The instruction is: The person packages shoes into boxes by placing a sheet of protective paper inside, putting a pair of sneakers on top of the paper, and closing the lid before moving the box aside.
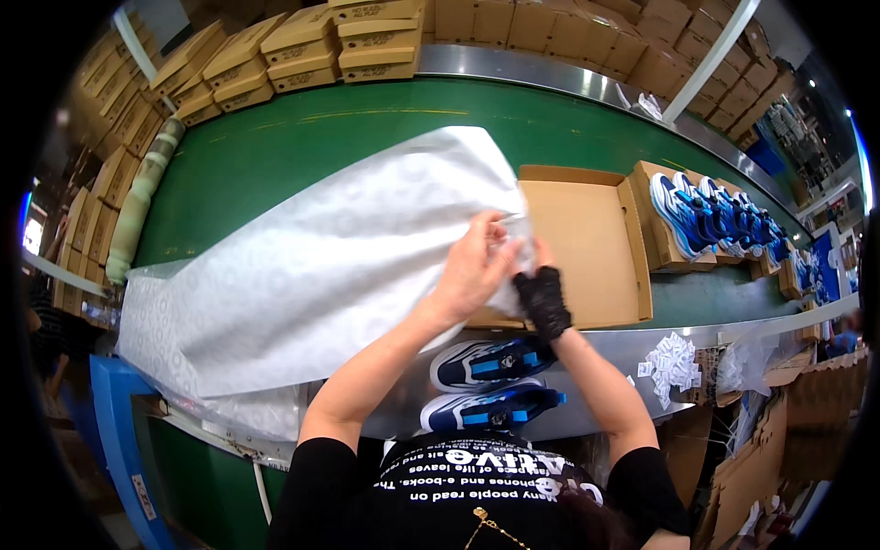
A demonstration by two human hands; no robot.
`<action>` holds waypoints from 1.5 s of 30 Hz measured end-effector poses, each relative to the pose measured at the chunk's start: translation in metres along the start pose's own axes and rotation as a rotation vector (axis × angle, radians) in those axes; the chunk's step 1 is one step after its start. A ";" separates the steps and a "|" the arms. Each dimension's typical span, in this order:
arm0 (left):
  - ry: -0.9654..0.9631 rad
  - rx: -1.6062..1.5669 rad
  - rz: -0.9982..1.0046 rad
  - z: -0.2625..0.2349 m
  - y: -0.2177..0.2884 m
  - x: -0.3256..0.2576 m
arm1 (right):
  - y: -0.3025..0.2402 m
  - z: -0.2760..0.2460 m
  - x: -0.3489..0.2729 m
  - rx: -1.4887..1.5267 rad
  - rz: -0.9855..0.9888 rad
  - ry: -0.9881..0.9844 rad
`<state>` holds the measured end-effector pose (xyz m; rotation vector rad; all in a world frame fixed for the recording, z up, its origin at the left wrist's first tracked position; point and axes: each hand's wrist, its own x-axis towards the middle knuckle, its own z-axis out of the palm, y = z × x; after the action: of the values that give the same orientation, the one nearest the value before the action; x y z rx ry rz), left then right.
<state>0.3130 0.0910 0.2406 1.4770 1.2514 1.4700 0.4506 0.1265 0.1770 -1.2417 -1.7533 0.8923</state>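
My left hand (475, 266) and my right hand (541, 289), which wears a black lace glove, both pinch the edge of a large white tissue paper sheet (321, 266). The sheet spreads to the left over the green conveyor belt (275, 156). The hands hold its corner over the left edge of an open brown shoe box (591, 238) that lies on the belt. Two blue and white sneakers (490, 380) rest on the metal ledge just below my arms.
More open boxes with blue sneakers (710, 215) follow on the belt to the right. Stacks of flat brown boxes (302, 46) line the far side. A pile of small white packets (669, 362) lies on the ledge at right, beside cardboard bins.
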 end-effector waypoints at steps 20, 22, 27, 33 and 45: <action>0.344 0.529 -0.702 -0.180 -0.140 -0.043 | 0.071 -0.261 -0.027 -1.332 -0.030 0.672; 0.263 0.050 -0.801 -0.180 -0.167 -0.049 | 0.076 -0.225 -0.050 -1.165 -0.415 0.442; 0.304 -0.157 -0.700 -0.117 -0.165 -0.056 | 0.019 -0.082 -0.150 -0.707 -0.524 -0.774; 0.191 -0.123 -0.604 -0.086 -0.149 -0.046 | 0.018 -0.056 -0.166 -0.853 -0.662 -0.734; 0.095 -0.066 -0.528 -0.163 -0.071 -0.025 | 0.007 0.030 0.017 -0.386 0.288 -0.087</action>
<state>0.1443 0.0639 0.1845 0.9400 1.4921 1.2158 0.4232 0.1419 0.1616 -1.7637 -1.9053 0.7975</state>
